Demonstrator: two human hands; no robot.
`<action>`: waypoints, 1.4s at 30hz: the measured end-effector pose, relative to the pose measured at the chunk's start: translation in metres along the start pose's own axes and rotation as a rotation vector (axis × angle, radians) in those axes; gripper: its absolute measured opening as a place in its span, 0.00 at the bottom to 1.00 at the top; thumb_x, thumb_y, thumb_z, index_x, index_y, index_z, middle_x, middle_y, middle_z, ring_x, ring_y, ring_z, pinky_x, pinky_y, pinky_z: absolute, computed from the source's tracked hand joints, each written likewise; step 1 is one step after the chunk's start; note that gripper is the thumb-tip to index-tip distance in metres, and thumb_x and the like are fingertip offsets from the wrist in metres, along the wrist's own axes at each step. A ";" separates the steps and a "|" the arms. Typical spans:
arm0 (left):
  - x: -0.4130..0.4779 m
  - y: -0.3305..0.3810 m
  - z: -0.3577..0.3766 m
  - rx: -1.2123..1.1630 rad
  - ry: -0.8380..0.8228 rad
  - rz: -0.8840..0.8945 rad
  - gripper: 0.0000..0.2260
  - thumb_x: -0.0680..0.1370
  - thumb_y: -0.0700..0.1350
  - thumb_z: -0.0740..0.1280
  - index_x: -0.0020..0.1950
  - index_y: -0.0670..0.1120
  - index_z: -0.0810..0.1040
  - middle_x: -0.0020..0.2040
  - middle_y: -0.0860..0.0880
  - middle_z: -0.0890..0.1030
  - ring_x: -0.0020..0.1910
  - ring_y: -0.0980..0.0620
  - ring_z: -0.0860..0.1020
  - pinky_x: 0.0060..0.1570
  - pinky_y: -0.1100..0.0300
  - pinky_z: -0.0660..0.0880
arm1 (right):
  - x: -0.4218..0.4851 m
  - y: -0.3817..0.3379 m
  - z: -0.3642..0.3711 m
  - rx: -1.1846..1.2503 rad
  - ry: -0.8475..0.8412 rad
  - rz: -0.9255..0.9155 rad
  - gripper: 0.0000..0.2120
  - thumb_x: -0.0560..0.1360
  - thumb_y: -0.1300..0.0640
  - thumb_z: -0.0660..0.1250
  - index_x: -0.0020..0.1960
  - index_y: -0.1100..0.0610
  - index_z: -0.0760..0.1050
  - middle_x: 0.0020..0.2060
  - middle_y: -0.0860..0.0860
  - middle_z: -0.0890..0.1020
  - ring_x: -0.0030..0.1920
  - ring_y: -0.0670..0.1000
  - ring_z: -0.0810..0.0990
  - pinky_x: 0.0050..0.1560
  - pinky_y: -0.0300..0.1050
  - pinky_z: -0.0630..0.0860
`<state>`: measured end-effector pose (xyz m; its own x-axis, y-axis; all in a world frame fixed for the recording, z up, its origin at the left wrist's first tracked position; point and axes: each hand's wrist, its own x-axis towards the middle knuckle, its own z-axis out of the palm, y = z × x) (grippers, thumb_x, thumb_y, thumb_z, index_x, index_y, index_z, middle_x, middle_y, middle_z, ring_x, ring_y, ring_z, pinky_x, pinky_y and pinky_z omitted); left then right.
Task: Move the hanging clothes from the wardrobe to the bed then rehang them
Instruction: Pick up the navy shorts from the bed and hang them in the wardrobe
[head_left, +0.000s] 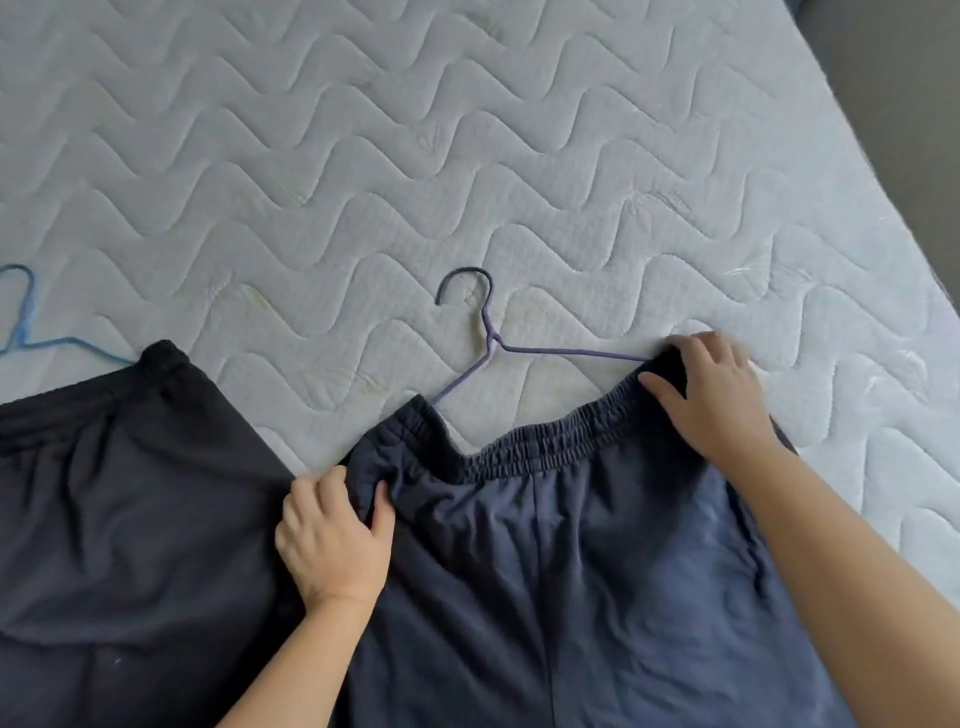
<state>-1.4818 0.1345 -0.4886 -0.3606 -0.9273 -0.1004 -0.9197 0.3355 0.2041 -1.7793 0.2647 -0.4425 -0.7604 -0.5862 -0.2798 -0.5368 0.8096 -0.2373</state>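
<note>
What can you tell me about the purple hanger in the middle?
The purple hanger is thin wire, lilac with a darker hook and a twisted neck. It lies flat on the quilted mattress, hook pointing away from the person. Both arms slip inside the waistband of the navy shorts; the lower bar is hidden. The right hand grips the waistband over one end.

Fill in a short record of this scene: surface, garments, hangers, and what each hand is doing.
surface: quilted white mattress
garments: navy shorts, centre; black garment, left
hangers: purple hanger, arms entering the shorts' waistband; blue hanger, arm meeting the black garment
left hand: pinches the shorts' left side
right hand: grips the waistband's right end
</note>
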 end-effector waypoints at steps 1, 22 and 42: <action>0.000 0.000 0.001 -0.004 0.015 0.009 0.19 0.70 0.54 0.58 0.50 0.39 0.72 0.43 0.36 0.75 0.40 0.36 0.76 0.34 0.47 0.73 | 0.003 -0.002 0.002 -0.041 -0.006 -0.002 0.21 0.73 0.49 0.65 0.60 0.61 0.71 0.59 0.60 0.74 0.61 0.63 0.69 0.62 0.57 0.64; -0.049 0.007 -0.153 -0.185 -0.207 -0.063 0.17 0.73 0.43 0.67 0.60 0.37 0.72 0.59 0.36 0.73 0.58 0.37 0.71 0.57 0.45 0.69 | -0.196 -0.020 -0.118 0.389 0.098 0.066 0.12 0.68 0.59 0.71 0.31 0.55 0.69 0.26 0.47 0.73 0.33 0.52 0.72 0.40 0.46 0.65; -0.188 -0.021 -0.454 -0.359 -0.128 0.415 0.11 0.76 0.49 0.64 0.56 0.46 0.75 0.52 0.51 0.78 0.54 0.52 0.76 0.54 0.60 0.70 | -0.380 -0.084 -0.345 0.613 0.152 -0.141 0.09 0.69 0.53 0.71 0.33 0.53 0.73 0.32 0.49 0.76 0.36 0.50 0.73 0.33 0.42 0.67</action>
<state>-1.3242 0.2268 -0.0323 -0.7175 -0.6944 -0.0541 -0.5939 0.5693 0.5684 -1.5712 0.4301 0.0044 -0.7651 -0.6386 -0.0828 -0.3635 0.5344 -0.7631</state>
